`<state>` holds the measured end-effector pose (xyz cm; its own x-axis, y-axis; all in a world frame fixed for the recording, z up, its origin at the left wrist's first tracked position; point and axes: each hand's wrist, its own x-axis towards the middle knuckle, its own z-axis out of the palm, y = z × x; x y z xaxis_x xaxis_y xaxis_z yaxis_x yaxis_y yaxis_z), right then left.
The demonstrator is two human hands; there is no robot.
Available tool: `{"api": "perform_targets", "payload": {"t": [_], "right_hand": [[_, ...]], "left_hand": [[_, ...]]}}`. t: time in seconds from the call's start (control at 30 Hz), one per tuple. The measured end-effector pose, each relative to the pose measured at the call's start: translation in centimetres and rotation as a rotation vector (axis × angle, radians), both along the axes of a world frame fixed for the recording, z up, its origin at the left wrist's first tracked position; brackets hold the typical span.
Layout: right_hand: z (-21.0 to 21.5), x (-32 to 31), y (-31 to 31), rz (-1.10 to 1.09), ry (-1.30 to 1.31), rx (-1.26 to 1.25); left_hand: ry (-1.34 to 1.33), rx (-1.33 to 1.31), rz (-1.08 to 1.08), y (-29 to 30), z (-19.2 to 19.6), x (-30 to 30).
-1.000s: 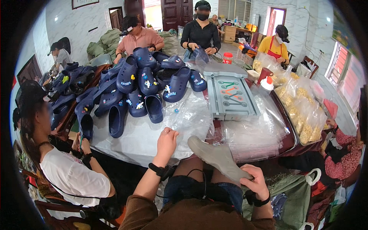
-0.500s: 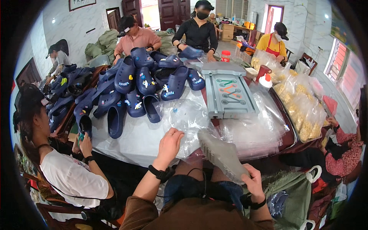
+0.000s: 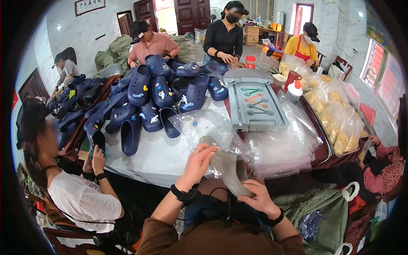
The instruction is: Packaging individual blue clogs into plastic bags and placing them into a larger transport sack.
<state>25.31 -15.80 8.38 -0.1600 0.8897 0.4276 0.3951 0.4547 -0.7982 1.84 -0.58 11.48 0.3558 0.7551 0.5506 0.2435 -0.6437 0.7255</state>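
Observation:
A grey shoe (image 3: 229, 172) is in front of me at the table's near edge, tilted with its far end inside or against a clear plastic bag (image 3: 199, 123). My right hand (image 3: 260, 199) is closed around the shoe's near end. My left hand (image 3: 199, 165) is closed with its fingertips pinching the bag at its near edge, beside the shoe's far part. The clear film makes it hard to tell how deep the shoe sits in the bag.
Piled navy clogs (image 3: 161, 91) with charms cover the table's left. A grey plastic board (image 3: 255, 100) stands beyond my hands, with flat clear bags (image 3: 282, 148) to its right. A tray (image 3: 335, 153) holds filled bags. A green sack (image 3: 327, 210) lies right. Co-workers surround the table.
The grey shoe has moved left and turned, and its far end now meets the bag. My right hand has moved left; my left hand has shifted slightly right, toward the shoe.

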Motion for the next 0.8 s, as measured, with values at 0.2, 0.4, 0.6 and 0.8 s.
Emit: {"api": "perform_targets", "payload": {"t": [0.2,0.4,0.6,0.8], "right_hand": [[-2.4,-2.3,2.9,-0.024,0.270,-0.047],[-4.5,-3.4,6.2,-0.035,0.647,-0.275],[-4.8,-4.4,8.3,-0.201,0.654,-0.206],[-6.5,-4.7,10.5,-0.226,0.494,-0.178]], "left_hand": [[0.020,-0.070,-0.191,-1.1,-0.7,1.1],[-0.009,-0.125,-0.321,-1.4,-0.2,0.1],[0.105,-0.013,0.079,-0.4,-1.7,-4.0],[0.122,0.187,0.269,0.3,-2.6,-6.1]]}}
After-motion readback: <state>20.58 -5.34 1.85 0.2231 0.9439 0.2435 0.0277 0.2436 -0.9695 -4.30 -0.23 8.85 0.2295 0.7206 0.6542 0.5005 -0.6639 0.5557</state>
